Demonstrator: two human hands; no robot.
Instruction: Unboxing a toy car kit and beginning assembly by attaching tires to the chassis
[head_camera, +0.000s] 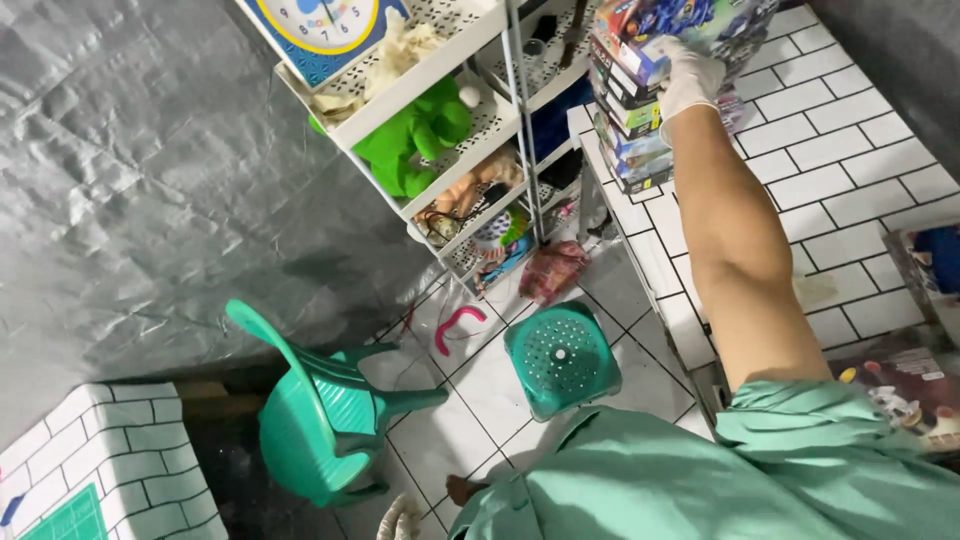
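**Gloved hand on a stack of toy boxes**

Grey plastic sheeting (150, 170) covers the far left wall, creased and shiny, above a floor of white square tiles (470, 400). Right of it runs a counter faced in white brick-pattern tiles (840, 140), reaching from the far edge toward the near right. Against the sheeting leans a tall white perforated shelf rack (470, 110), tilted in this view, holding a green plush toy (415, 135), a blue-rimmed round clock (320, 25) and small dolls lower down. A teal plastic chair (320, 420) stands on the near left floor, and a teal plastic stool with a perforated seat (560, 355) stands just right of it, near the counter's edge. A curved pink plastic piece (455, 325) lies on the tiles between rack and stool.

At the far end of the counter stands a stack of colourful cardboard toy boxes (625, 110). The person's right arm, in a green short sleeve, stretches up to it; the right hand (690, 80), in a white glove, lies against the stack's upper boxes, fingers curled together onto a box edge. The left hand is out of sight.
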